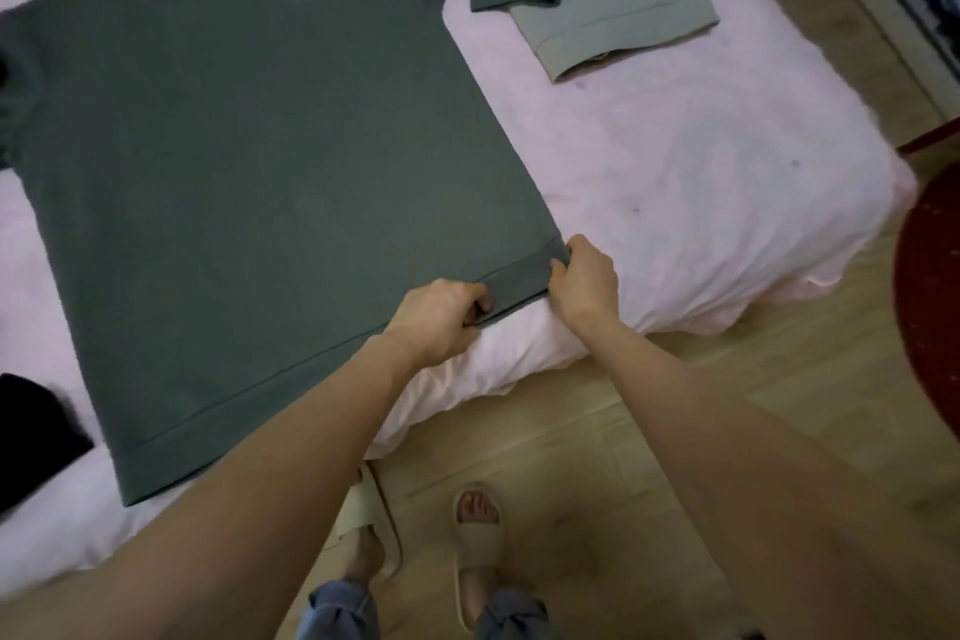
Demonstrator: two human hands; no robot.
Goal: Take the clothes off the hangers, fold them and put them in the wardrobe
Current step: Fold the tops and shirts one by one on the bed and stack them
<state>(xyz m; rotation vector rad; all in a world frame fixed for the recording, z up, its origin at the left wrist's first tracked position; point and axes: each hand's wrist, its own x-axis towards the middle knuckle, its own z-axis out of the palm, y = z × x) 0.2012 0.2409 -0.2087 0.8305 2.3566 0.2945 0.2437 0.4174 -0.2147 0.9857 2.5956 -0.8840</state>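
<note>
both hands on hem of dark green t-shirt (249, 161), shirt spread flat on pink bed (701, 182).
left hand (441, 317) pinches the hem band, fingers curled round it; right hand (584, 278) grips the hem's right corner. one sleeve overlaps a folded grey garment (623, 5) farther up the bed.

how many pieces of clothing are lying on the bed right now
3 visible. The dark green t-shirt lies spread flat, both hands pinching its hem corner. The light grey folded garment sits at the far side. A black item shows at the left edge, cut off. Others may be out of frame.
</note>
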